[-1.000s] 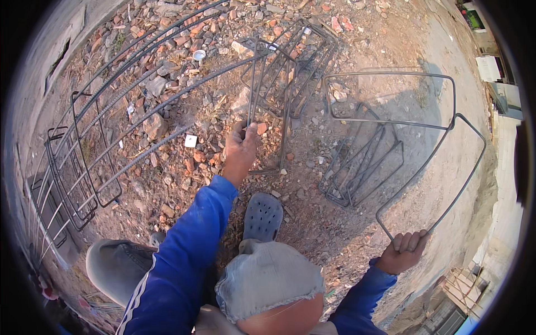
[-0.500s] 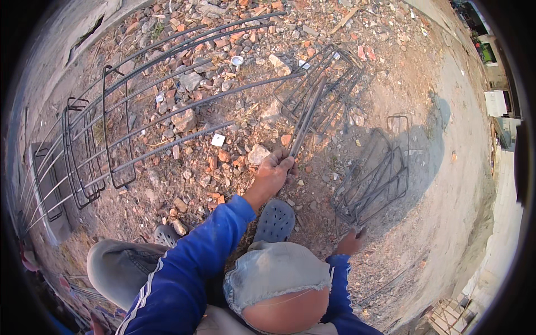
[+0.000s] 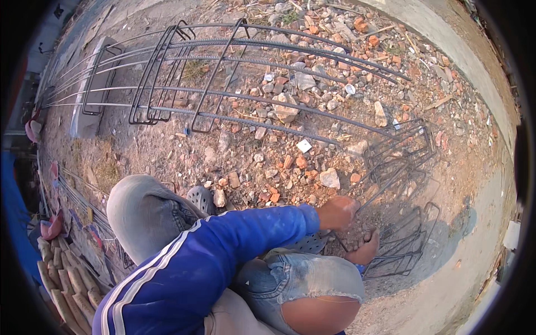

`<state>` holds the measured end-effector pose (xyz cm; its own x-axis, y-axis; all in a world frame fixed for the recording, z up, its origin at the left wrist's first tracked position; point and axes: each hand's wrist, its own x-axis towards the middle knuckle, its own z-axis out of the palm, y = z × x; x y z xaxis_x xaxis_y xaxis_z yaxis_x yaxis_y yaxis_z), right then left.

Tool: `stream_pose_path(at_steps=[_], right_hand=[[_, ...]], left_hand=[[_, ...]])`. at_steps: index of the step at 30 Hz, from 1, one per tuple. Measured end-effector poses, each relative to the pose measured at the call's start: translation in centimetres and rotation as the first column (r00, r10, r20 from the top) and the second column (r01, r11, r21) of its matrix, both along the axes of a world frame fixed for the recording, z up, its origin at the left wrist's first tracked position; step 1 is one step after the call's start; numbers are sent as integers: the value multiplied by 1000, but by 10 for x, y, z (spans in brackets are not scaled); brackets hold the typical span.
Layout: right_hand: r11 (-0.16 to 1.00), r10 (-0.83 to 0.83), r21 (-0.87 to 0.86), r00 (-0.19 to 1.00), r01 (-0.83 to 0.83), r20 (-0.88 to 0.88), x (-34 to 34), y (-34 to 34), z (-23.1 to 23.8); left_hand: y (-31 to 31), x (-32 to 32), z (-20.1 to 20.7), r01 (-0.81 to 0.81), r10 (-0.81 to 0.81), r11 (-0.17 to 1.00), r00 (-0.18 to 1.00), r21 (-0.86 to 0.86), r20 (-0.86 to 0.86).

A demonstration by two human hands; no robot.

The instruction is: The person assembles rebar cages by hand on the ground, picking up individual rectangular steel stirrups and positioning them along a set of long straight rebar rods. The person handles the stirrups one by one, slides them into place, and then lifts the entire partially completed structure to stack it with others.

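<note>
My left hand is closed around a thin steel rod that slants away to the far right, over a pile of bent rebar stirrups. Just below and to the right is my right hand, its fingers curled. A short dark bar shows beside those fingers, but what they hold is hard to make out. Next to the right hand, a second heap of rectangular stirrups lies in my shadow. My left forearm, in a blue sleeve, crosses in front of my body above my knees.
Long ribbed bars stretch across the far left, with rectangular stirrups hung around them, and pass over a pale block. Broken brick and stone cover the ground. Wooden stakes are stacked at the lower left.
The view has turned, so the scene sits further right. My right hand has come up close to my left hand, which keeps its hold on the steel rod.
</note>
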<state>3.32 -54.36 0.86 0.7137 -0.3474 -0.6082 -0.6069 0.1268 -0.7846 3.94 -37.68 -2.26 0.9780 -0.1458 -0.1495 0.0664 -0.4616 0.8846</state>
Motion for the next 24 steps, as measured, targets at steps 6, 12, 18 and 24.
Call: stream_pose_path(at_steps=[6,12,18,24], right_hand=[[934,-182,-281,972,219,151,6,-23,47],[911,-143,-319,927,260,348,20,-44,84],[997,-61,-9,867,75,494,16,-15,99],[978,-55,208,911,-34,408,30,0,99]], left_hand=[[-39,-6,8,-145,201,931,970,-335,139],[18,19,26,745,-804,505,590,435,-76],[165,39,95,412,-516,804,841,428,160],[259,25,135,37,-118,857,985,515,126]])
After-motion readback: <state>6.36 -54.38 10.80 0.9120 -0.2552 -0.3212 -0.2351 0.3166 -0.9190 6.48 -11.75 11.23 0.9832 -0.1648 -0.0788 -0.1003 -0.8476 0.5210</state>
